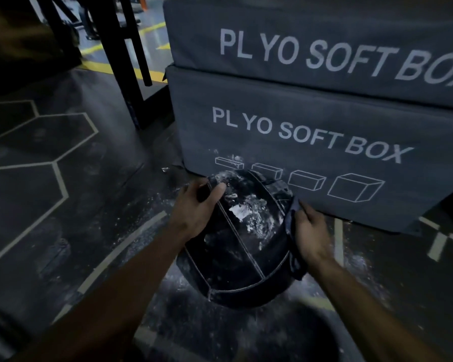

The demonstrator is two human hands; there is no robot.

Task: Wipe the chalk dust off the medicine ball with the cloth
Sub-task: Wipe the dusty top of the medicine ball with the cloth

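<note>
The left hand (pixel 194 210) holds the medicine ball (pixel 241 246) on its upper left side, with the thumb laid over the top of the ball and the fingers curled around the edge behind it. The ball is dark, with light seams, and it sits on the floor (pixel 63 205) between the two hands. Just to the right of the left thumb, on the top of the ball, there are white patches of chalk dust (pixel 246 212). On the opposite side of the ball, the right hand (pixel 311 233) grips a dark cloth (pixel 292 231) and presses it against the right side of the ball; the cloth hangs down below this hand along the ball. Beyond both hands, very near to the far side of the ball, two grey soft boxes (pixel 324 121) are stacked, with white letters. White dust also lies scattered on the floor around the ball.
</note>
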